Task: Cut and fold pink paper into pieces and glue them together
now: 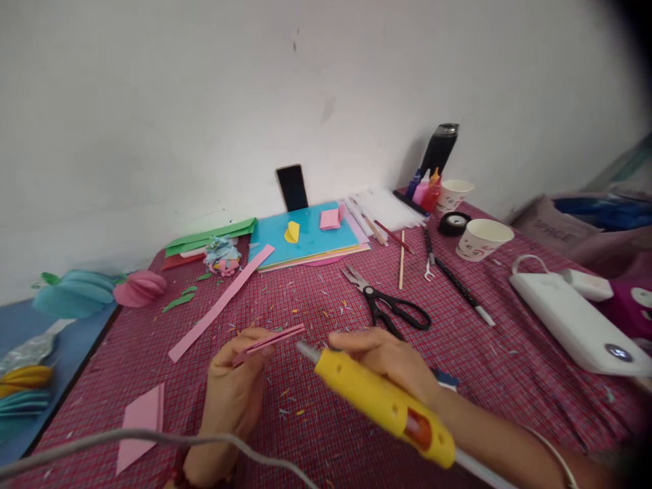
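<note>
My left hand (239,380) pinches a folded piece of pink paper (269,343), its layers seen edge-on and slightly parted. In my right hand (392,360) is a yellow hot glue gun (364,394), with a glue stick protruding from its rear. The gun's metal nozzle points left and ends close to the paper's right end, apparently a small gap away. Below and left of my left hand lies a larger pink paper piece (140,424). A long pink paper strip (221,302) rests beyond that hand. Black-handled scissors (384,299) lie behind the glue gun, blades partly open.
A grey cable (178,438) crosses the front. Coloured paper sheets (305,234) and a leaning phone (292,187) are at the back. To the right are paper cups (483,239), a pen (464,291) and a white power bank (575,316). Paper ornaments (76,292) sit left.
</note>
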Demonstrator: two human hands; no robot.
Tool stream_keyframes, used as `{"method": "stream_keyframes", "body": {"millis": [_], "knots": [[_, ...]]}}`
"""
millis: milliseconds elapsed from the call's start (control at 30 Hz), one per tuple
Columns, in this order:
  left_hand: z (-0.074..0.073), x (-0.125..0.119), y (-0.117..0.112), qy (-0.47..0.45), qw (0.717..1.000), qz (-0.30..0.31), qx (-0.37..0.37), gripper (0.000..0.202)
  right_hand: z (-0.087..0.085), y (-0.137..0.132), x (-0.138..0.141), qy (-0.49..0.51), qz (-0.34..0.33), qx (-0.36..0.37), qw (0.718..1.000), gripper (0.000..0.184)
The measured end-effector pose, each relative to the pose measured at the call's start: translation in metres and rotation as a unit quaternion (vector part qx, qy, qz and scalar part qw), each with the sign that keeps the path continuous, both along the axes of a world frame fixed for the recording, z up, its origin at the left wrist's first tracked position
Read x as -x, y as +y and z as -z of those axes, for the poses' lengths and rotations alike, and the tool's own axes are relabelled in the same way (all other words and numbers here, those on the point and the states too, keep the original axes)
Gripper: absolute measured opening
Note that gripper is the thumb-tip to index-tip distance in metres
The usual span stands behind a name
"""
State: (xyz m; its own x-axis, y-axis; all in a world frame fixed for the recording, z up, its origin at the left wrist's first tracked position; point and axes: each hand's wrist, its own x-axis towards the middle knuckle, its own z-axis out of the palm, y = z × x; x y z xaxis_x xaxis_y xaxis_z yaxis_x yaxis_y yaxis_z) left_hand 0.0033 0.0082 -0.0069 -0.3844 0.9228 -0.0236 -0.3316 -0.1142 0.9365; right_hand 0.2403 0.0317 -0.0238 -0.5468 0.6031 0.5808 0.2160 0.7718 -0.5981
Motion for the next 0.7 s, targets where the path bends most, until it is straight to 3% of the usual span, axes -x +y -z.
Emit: {"method": "stream_keyframes", "body": {"millis": [100,167,300,700], "knots": [[-0.002,-0.002,-0.001,0.033,0.999,0.007,-0.011,0.02,-0.01,-0.007,0.0,-0.034,-0.098,-0.069,0.992,0.016],[-0.003,-0.005,-0.001,0.035,0.999,0.027,-0.019,0.021,-0.017,-0.011,0.001,-0.079,-0.128,-0.069,0.986,0.016],[0.001,-0.007,-0.001,0.035,0.997,0.058,-0.032,0.022,-0.023,-0.013,0.002,-0.114,-0.125,-0.041,0.985,0.015],[0.008,-0.003,-0.003,0.046,0.993,0.102,-0.042,0.018,-0.017,-0.008,0.004,-0.137,-0.124,-0.057,0.981,0.018]]}}
